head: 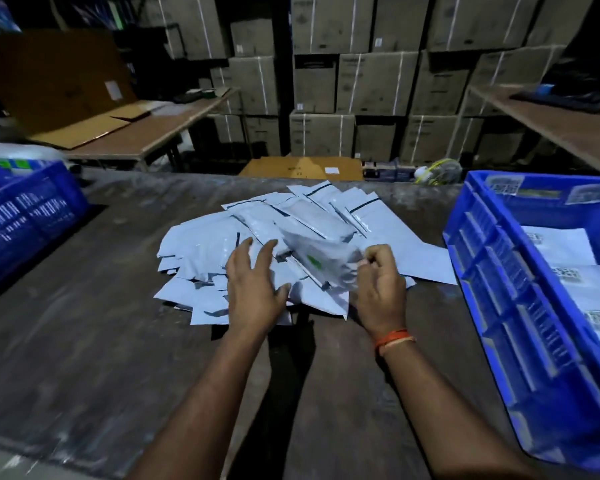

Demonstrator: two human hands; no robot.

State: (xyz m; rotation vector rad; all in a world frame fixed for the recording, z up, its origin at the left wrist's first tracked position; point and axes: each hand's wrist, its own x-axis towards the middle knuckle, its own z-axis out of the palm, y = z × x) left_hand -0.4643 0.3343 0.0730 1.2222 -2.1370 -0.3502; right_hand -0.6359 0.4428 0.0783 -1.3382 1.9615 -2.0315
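Packet point(321, 261) points away leftward, right hand point(381, 289) fingers pinching its near end; left hand point(253, 289) spread.

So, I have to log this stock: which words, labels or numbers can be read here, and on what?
No text reads as words.
Stickers on the right blue crate: blurred, unreadable.
Code labels on the white packets inside it: too small.
Green mark on the packet the right hand pinches: blurred.
Labels on the stacked cartons: too small.
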